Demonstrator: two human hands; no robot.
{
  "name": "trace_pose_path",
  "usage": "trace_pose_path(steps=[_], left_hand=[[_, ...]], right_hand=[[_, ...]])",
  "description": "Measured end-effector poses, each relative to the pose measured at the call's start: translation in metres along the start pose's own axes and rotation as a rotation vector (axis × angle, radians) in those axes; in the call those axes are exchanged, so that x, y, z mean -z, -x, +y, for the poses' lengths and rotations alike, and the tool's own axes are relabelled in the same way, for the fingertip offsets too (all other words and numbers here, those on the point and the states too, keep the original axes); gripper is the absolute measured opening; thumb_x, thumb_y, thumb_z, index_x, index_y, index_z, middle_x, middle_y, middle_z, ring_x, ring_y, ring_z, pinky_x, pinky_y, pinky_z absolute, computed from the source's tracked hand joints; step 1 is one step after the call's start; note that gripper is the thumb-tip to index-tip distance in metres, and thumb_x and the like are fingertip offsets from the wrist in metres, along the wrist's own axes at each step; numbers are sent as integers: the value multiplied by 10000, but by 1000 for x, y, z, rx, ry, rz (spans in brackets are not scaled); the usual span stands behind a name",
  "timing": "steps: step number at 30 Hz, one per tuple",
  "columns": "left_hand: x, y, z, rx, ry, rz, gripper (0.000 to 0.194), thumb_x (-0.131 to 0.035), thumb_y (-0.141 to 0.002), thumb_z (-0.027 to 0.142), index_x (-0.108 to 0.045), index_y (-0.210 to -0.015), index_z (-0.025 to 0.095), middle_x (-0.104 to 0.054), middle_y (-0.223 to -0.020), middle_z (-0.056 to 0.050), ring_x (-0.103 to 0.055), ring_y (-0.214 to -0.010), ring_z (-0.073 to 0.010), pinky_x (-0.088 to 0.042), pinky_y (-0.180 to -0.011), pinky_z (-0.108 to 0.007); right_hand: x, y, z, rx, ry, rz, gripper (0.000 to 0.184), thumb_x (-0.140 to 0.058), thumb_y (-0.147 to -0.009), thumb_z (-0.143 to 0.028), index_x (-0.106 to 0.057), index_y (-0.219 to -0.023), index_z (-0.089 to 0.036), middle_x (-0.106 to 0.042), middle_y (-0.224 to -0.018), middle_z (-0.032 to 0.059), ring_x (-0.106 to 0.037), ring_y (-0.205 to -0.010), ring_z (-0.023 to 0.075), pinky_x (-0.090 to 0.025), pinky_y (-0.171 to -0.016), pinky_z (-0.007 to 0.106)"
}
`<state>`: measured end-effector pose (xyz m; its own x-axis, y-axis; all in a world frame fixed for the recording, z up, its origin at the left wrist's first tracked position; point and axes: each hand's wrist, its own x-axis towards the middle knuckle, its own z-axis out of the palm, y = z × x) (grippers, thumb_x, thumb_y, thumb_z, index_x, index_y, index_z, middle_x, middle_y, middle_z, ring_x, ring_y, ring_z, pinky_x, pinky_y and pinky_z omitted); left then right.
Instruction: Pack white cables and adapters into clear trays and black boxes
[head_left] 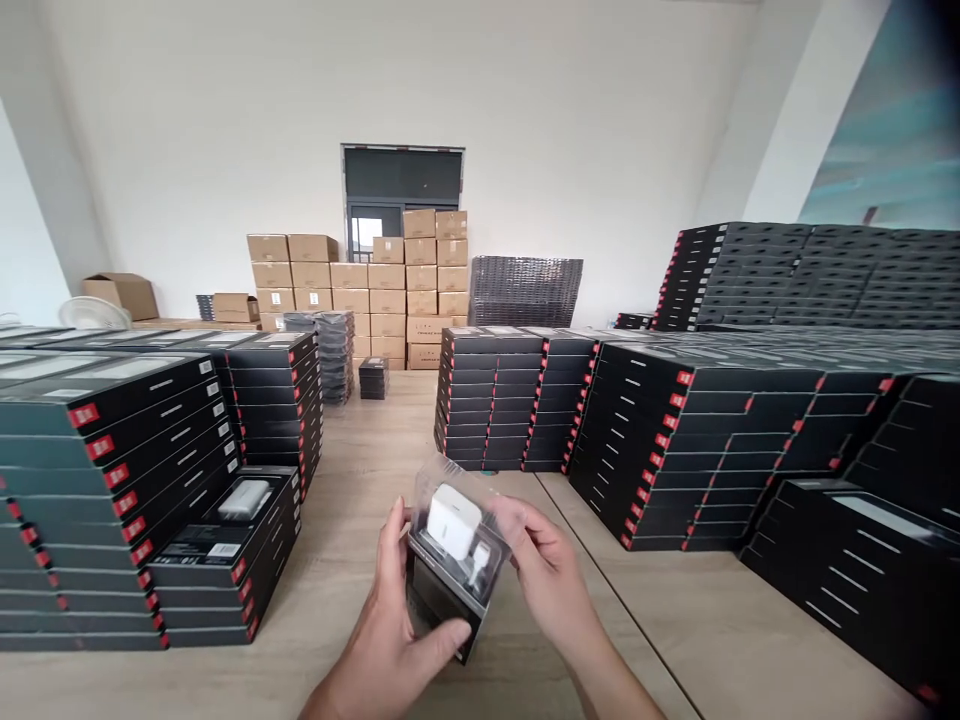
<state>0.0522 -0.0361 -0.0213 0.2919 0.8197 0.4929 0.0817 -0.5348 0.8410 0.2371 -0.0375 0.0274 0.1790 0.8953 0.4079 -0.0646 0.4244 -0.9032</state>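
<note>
Over the bench, the left hand is holding a box (charger showing), probably steadying it; the right hand is pinching its cover.

No text can be read: the red labels on the black boxes left and right and the print on the far cartons are too small or blurred.

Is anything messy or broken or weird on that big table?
I see nothing spilled or broken. The oddest bit is the grey pile just beyond the black boxes on the left: its edges look wavy, while those boxes stack neatly. The package is tilted, but the left hand is holding it.
</note>
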Motion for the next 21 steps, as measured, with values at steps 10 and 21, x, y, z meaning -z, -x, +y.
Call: trace_pose_path(steps=[10, 21], left_hand=[[18, -5, 17, -216, -154, 126, 788, -500, -896, 278, 4, -1502, 292, -114, -1590, -121, -240, -1439, -301, -317, -1135, -502], [35, -10, 28, -296, -349, -73, 388, -467, -884, 140, -547, -1222, 314, -129, -1587, -31, -221, -1440, -319, -326, -1127, -523]], right_hand=[[-8, 9, -5, 152, 240, -39, 258, -604, -872, -421, -755, -966, -235, -750, -864, 55, -674, -783, 230, -536, -720, 309], [-16, 8, 3, 14, 161, 7, 314, -572, -887, -459, -720, -1032, -223, -725, -889, 51, -647, -775, 207, -530, -670, 289]])
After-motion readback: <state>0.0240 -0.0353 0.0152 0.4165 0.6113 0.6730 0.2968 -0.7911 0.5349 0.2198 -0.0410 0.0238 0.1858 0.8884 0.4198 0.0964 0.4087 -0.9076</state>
